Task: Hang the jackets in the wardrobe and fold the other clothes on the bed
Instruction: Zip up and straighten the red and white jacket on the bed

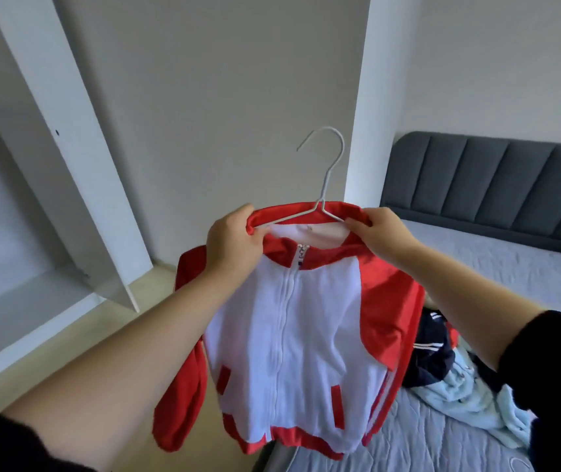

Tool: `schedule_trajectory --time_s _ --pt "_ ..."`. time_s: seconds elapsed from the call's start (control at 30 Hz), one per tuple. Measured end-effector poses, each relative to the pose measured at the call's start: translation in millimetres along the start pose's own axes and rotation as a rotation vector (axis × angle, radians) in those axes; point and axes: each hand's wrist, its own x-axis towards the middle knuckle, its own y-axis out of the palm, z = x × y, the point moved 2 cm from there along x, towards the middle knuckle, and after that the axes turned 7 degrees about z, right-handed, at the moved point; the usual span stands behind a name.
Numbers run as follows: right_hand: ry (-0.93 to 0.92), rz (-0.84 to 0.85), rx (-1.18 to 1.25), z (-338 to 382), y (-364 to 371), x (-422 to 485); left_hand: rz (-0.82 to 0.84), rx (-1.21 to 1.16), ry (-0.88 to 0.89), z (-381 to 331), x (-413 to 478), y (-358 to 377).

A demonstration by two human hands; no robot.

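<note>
A red and white zip jacket (309, 335) hangs in the air in front of me on a thin white wire hanger (326, 175), whose hook points up. My left hand (234, 243) grips the jacket's red collar and the hanger's left arm. On the other side, my right hand (381, 229) pinches the collar over the hanger's right arm. The open white wardrobe (16, 294) stands to the left. A dark navy garment with white stripes (432, 352) and a pale blue garment (469, 400) lie on the bed (493, 267) at the right.
The wardrobe's open door (78, 158) juts out between me and the grey wall. A grey padded headboard (497, 178) backs the bed at the right. Light wooden floor (78, 352) runs between wardrobe and bed.
</note>
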Motion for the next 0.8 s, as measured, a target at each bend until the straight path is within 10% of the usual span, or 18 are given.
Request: schedule_trajectory --time_s 0.13,0.27,0.43,0.8 --pt "-0.022 -0.163 0.032 2.6 8.8 12.2 0.16 -0.157 0.05 6.4 -5.6 -8.7" --pt "-0.038 -0.174 0.07 3.0 21.6 15.1 0.525 -0.632 -0.287 26.6 -4.9 -33.7" --pt "-0.232 -0.15 0.056 32.1 52.2 18.9 0.891 -0.273 -0.44 62.4 -10.1 -50.3" --pt "-0.155 0.147 0.197 109.6 140.1 93.4 0.159 0.065 -0.303 190.0 25.0 -90.4"
